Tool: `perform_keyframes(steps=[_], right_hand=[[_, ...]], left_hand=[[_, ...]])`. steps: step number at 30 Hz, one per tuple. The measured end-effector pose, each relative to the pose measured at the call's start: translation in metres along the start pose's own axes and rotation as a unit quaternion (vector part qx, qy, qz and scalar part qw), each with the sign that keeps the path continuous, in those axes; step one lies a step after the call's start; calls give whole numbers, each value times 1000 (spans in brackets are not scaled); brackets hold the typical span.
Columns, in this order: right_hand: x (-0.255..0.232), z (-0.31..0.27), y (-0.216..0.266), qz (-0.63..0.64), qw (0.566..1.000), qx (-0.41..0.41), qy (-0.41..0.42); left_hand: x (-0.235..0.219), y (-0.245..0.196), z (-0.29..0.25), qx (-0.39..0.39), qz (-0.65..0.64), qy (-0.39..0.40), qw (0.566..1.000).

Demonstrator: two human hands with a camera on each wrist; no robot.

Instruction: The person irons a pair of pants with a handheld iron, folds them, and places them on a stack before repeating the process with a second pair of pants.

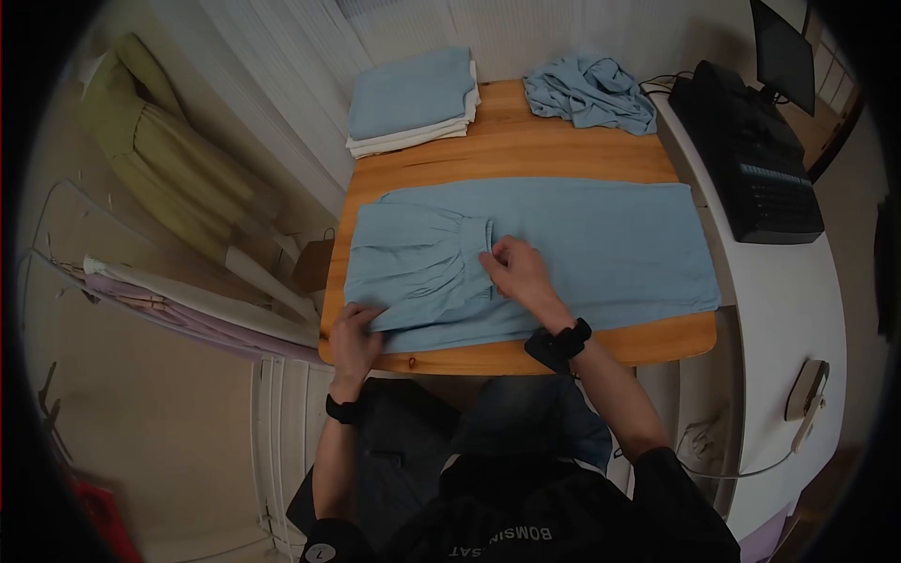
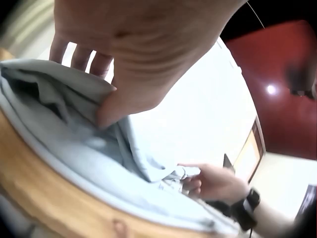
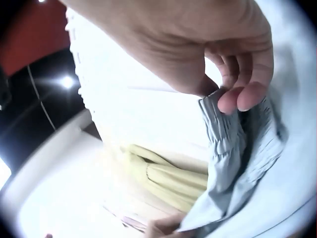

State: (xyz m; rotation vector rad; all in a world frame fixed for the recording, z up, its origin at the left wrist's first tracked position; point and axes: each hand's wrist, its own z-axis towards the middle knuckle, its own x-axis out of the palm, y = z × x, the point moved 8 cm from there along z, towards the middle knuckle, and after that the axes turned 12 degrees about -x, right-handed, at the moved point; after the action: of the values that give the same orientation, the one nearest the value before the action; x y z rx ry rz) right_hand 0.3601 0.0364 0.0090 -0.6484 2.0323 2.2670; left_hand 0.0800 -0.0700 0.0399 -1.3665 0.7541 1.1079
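A light blue garment lies spread along the wooden table, its left part folded over on top. A gathered, elastic-looking band edges this folded part and faces right. My right hand pinches the band between thumb and fingertips, lifting it slightly, as the right wrist view shows its puckered edge. At the near left corner, my left hand holds the folded cloth with the thumb on one side and the fingers on the other. Each wrist wears a black strap.
A stack of folded blue and white cloth stands at the back left of the wooden table. A crumpled blue cloth lies at the back right. Beyond the right edge is a white counter with a black keyboard device. Clothes hang at left.
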Motion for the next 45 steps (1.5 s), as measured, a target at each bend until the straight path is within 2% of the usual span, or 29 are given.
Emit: perform_keyframes(steps=[1,2,3,4,6,7,9,10,12,13,15,16,18,19,21,25,27,29,31,33,34,36,37,39,40,42,43,45], right_hand=[[0,-5,1,4,1000,6,-2],[4,-9,-1,131,990,35,-23],[9,-11,-3,255,964,61,-42],[16,-12,-8,256,964,60,-38],[33,-20,-28,213,971,106,-36],[37,-21,-31,215,970,105,-33],[32,-19,-24,88,995,30,-35],[33,-19,-24,89,995,32,-34],[30,-15,-29,121,989,78,-35],[27,-13,-30,121,989,78,-36],[14,-15,-31,121,986,62,-99],[13,-16,-31,120,986,62,-95],[19,-18,-26,45,998,52,-11],[20,-18,-29,45,998,51,-12],[18,-17,-25,-159,987,-5,3],[17,-19,-13,-225,974,-18,-4],[17,-19,-13,-268,963,8,6],[17,-19,-17,-263,965,18,5],[17,-18,-18,-258,966,25,6],[18,-18,-20,-239,969,57,15],[17,-18,-19,-240,969,56,12],[21,-21,-18,-237,970,53,24],[21,-24,-18,-237,970,53,24],[20,-25,-13,-222,975,23,6],[18,-27,-14,-222,975,22,3],[16,-36,-12,-261,964,-39,-22],[11,-48,-1,-263,964,-34,-24],[5,-75,25,-286,956,-68,-1]], left_hand=[[-4,11,2,-29,-80,10,996],[-7,24,2,-62,-160,17,985],[-4,39,5,-28,-211,17,977],[-5,44,6,-31,-210,15,977],[-10,62,7,-104,-222,0,969],[-12,62,5,-107,-220,-2,970],[-19,56,-1,-92,-203,-53,973],[-19,54,-5,-94,-202,-52,974],[-31,30,-12,7,-120,-123,985],[-33,22,-14,7,-120,-123,985],[-36,-2,-27,69,24,-154,985],[-33,7,-30,65,24,-155,985],[-17,38,-32,19,1,-123,992],[-12,43,-34,21,1,-124,992],[-9,64,-37,-66,-80,-137,985],[-11,64,-39,-88,-34,-162,982],[-18,38,-42,12,-19,-179,984],[-24,21,-48,14,-18,-177,984],[-25,25,-51,15,-16,-177,984],[-18,66,-44,-113,-78,-120,983],[-18,67,-41,-110,-79,-120,983],[-37,63,-46,-57,-117,-227,965],[-35,65,-47,-57,-117,-227,965],[-13,64,-40,-62,23,-128,990],[-16,63,-40,-59,23,-129,990],[-24,52,-39,-32,51,-112,992],[-31,39,-37,-30,49,-107,993],[-48,2,-29,-15,-37,-120,992]])
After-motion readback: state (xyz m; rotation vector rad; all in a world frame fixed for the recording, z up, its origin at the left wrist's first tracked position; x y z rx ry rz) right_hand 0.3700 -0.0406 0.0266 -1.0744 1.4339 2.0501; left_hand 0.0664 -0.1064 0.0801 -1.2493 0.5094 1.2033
